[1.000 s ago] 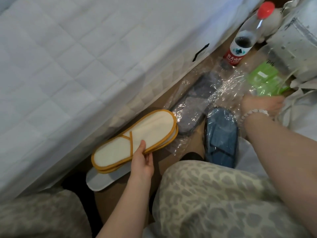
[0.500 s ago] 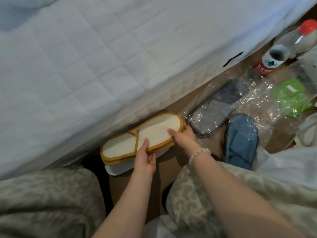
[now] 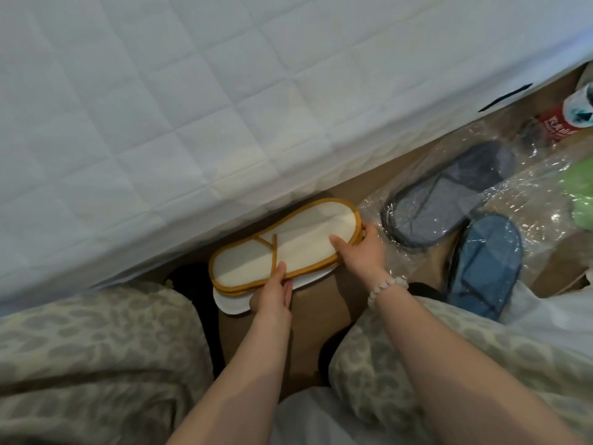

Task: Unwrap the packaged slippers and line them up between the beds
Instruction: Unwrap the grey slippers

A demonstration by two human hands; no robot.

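A flat pair of cream slippers with orange trim (image 3: 298,242) lies stacked on the brown floor against the bed's edge. My left hand (image 3: 272,292) pinches the near edge of the stack, thumb on top. My right hand (image 3: 361,252) grips its right end, thumb pressed on the upper slipper. A white slipper sole (image 3: 231,301) pokes out underneath. To the right, a grey slipper pair (image 3: 449,194) lies wrapped in clear plastic, and a blue slipper pair (image 3: 484,264) lies beside it.
A white quilted bed (image 3: 192,107) fills the upper left. Crinkled clear wrap (image 3: 539,200), a green packet (image 3: 582,194) and a red-labelled water bottle (image 3: 558,122) sit at the right. My patterned knees (image 3: 96,364) frame the floor gap; a white plastic bag (image 3: 552,313) lies at right.
My right hand came over from the wrap at the right and took the end of the cream slippers. The stack now lies flatter, close to the bed; the view shifted right.
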